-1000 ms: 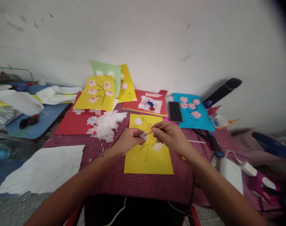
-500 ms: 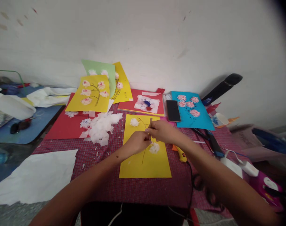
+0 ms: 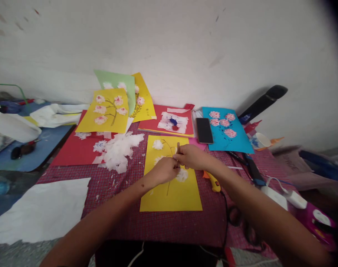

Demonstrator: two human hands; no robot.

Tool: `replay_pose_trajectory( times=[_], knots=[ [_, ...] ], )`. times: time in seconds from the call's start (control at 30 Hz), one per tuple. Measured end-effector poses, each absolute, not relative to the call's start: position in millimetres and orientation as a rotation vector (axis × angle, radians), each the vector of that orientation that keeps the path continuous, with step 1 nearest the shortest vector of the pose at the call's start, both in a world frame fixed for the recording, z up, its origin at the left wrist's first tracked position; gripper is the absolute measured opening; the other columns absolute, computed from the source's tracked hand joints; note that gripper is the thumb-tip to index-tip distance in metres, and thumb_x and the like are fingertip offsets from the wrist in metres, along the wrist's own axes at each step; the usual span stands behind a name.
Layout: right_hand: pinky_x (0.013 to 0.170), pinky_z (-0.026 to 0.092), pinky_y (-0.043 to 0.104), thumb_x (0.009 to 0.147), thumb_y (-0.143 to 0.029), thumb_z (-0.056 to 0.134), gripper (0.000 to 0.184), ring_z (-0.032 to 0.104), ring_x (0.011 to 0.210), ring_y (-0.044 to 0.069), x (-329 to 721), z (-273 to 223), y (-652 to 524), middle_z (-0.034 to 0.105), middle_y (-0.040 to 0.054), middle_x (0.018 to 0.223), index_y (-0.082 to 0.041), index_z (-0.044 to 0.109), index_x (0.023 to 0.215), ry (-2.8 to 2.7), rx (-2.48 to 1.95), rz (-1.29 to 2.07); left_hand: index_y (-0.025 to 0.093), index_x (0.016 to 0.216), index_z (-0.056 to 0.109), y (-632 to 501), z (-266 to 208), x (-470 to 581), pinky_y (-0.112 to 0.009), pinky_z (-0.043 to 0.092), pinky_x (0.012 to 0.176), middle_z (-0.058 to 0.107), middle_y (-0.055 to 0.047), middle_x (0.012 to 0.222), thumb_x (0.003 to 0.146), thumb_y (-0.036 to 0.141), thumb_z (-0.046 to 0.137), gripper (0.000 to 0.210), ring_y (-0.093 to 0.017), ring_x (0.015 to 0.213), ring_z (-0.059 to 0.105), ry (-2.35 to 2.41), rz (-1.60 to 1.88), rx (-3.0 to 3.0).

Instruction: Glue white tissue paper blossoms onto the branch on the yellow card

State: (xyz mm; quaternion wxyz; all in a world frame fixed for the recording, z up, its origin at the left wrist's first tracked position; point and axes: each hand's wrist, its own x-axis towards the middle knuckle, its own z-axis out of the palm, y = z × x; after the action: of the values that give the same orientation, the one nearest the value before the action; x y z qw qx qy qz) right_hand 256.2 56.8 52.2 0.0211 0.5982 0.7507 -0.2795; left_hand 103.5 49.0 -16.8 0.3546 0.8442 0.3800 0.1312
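Over a yellow sheet (image 3: 171,203) with a thin drawn branch, both my hands meet. My right hand (image 3: 192,155) is closed around a short brownish stick (image 3: 178,147) held nearly upright. Just below it and to the left, my left hand (image 3: 165,170) pinches at the stick's lower end; whatever lies between those fingers is hidden. White crumpled paper flowers sit on the sheet: one flower (image 3: 157,144) at upper left, another flower (image 3: 181,175) just below my hands, and part of a third behind my left hand.
Left of the sheet lies a pile of torn white paper (image 3: 120,152). A yellow hot glue gun (image 3: 215,183) with a black cord lies to the right. A phone (image 3: 204,130), a blue flower picture (image 3: 227,139) and a stack of red sheets (image 3: 160,111) are farther back.
My hands stay together over the sheet, and my left hand has shifted slightly right and down. The stick now stands a little more upright. The view has moved slightly.
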Motion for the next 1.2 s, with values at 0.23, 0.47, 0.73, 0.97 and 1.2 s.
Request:
replay_pose_trajectory(
  times=[0.23,0.47,0.73,0.97,1.2],
  knots=[
    [0.05,0.036,0.024,0.093,-0.031,0.052,0.033,0.063,0.054,0.015,252.7,56.2,53.3,0.071,0.0071,0.064,-0.016,0.067,0.067,2.3,1.852,-0.865,0.017,0.063,0.066,47.0,-18.8,99.2,-0.029,0.031,0.056,0.064,-0.005,0.063,0.078,0.011,0.05,0.023,-0.017,0.057,0.054,0.96,0.336,2.185],
    [0.051,0.036,0.024,0.092,-0.029,0.053,0.029,0.064,0.056,0.015,250.2,56.4,51.9,0.071,0.0067,0.066,-0.016,0.068,0.07,2.317,1.846,-0.85,0.018,0.065,0.068,43.1,-15.2,94.2,-0.03,0.037,0.062,0.067,-0.006,0.067,0.077,0.01,0.05,0.022,-0.019,0.062,0.059,0.985,0.327,2.189],
    [0.052,0.034,0.025,0.092,-0.029,0.053,0.026,0.061,0.058,0.014,250.1,51.9,45.9,0.071,0.0071,0.074,-0.015,0.067,0.074,2.41,1.82,-0.787,0.016,0.086,0.073,31.0,-15.1,86.8,-0.032,0.044,0.07,0.073,-0.012,0.088,0.082,0.012,0.049,0.024,-0.025,0.08,0.067,1.034,0.346,2.196],
    [0.053,0.033,0.024,0.092,-0.029,0.054,0.023,0.06,0.061,0.014,253.4,55.7,36.1,0.069,0.0049,0.072,-0.017,0.064,0.076,2.475,1.825,-0.781,0.016,0.102,0.07,-5.2,-3.6,46.1,-0.033,0.048,0.08,0.074,-0.011,0.097,0.09,0.018,0.047,0.026,-0.025,0.09,0.067,1.077,0.368,2.13],
    [0.05,0.034,0.025,0.093,-0.034,0.051,0.027,0.056,0.056,0.014,261.3,54.1,28.8,0.066,0.0019,0.066,-0.019,0.063,0.074,2.533,1.926,-0.943,0.022,0.1,0.071,-37.2,4.1,-19.3,-0.032,0.047,0.078,0.073,-0.006,0.095,0.093,0.024,0.049,0.023,-0.022,0.086,0.066,1.212,0.359,2.119]
  ],
)
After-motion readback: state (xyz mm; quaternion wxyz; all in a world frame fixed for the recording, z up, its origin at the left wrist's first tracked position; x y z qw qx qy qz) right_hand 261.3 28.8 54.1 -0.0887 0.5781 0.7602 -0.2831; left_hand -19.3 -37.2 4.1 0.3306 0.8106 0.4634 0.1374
